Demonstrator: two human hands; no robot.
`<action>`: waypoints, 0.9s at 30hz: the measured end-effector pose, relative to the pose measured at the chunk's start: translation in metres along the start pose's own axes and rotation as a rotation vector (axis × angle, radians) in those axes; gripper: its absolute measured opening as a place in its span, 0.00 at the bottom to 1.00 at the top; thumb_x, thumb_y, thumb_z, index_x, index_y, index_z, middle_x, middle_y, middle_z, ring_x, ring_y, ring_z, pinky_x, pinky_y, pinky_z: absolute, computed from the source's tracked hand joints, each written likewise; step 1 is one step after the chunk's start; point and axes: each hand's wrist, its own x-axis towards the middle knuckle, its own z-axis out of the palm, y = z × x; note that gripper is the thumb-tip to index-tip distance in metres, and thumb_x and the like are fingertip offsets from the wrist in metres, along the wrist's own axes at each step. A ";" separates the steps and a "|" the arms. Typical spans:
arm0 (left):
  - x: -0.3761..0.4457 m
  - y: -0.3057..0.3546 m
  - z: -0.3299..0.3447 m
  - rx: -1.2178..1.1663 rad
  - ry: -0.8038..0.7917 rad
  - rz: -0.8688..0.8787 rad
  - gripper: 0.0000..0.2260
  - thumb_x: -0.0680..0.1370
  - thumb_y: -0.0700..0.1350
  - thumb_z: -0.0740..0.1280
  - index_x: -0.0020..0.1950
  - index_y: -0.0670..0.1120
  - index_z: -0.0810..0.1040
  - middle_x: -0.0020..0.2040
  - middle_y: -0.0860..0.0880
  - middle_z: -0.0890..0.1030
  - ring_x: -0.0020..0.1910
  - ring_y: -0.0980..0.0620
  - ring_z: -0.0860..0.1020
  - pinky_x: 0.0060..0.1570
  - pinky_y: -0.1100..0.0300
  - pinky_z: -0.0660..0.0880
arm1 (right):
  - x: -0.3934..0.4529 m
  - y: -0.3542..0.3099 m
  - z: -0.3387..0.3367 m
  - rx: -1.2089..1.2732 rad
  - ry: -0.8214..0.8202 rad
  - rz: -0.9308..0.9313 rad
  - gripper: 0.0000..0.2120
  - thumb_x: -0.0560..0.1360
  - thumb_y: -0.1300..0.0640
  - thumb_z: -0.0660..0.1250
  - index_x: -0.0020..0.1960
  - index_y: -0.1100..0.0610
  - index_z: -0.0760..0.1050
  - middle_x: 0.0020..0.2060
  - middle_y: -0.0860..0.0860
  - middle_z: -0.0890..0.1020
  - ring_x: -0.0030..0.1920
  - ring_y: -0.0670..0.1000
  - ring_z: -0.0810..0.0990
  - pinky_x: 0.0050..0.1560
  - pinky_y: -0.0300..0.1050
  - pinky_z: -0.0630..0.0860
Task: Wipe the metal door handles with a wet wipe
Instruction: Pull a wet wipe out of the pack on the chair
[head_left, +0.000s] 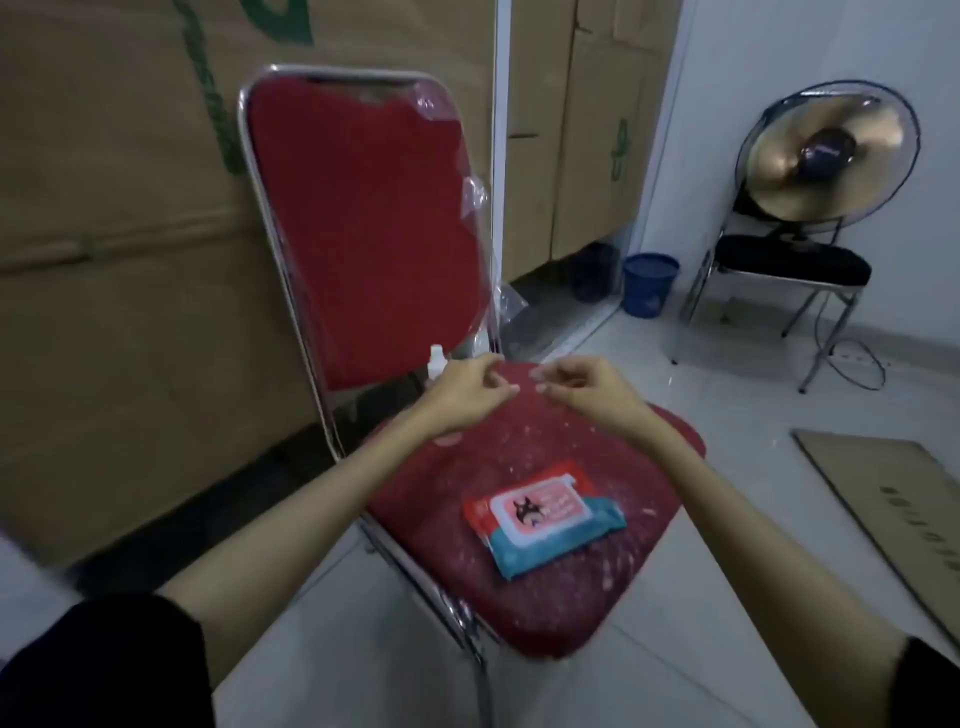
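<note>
A flat wipes pack (543, 517), red and teal with a closed pink lid, lies on the red chair seat (597, 597).

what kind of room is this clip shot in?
Probably a storage or back room, not a lived-in space. Large cardboard boxes are stacked along the wall, a flattened cardboard sheet lies on the tiled floor, and a standing fan sits parked on a spare black chair in the corner.
</note>
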 end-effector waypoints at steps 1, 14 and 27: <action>-0.004 -0.010 0.012 0.013 -0.047 -0.006 0.23 0.76 0.48 0.69 0.68 0.42 0.71 0.54 0.47 0.83 0.56 0.51 0.79 0.60 0.59 0.72 | -0.006 0.015 0.007 -0.068 -0.043 0.005 0.09 0.75 0.59 0.69 0.55 0.57 0.80 0.47 0.51 0.83 0.45 0.47 0.80 0.48 0.38 0.76; -0.108 -0.043 0.062 0.092 -0.317 0.067 0.42 0.62 0.68 0.71 0.72 0.66 0.59 0.61 0.56 0.68 0.60 0.56 0.65 0.58 0.60 0.65 | -0.044 0.080 0.022 -0.177 -0.178 0.044 0.17 0.75 0.54 0.68 0.64 0.52 0.76 0.58 0.46 0.79 0.55 0.46 0.78 0.57 0.44 0.77; -0.073 -0.068 0.060 -0.142 -0.318 -0.029 0.42 0.62 0.54 0.74 0.74 0.57 0.60 0.67 0.52 0.62 0.67 0.54 0.62 0.65 0.60 0.60 | -0.053 0.079 0.037 -0.371 -0.134 -0.206 0.19 0.68 0.43 0.73 0.56 0.50 0.80 0.52 0.45 0.82 0.50 0.44 0.79 0.51 0.44 0.77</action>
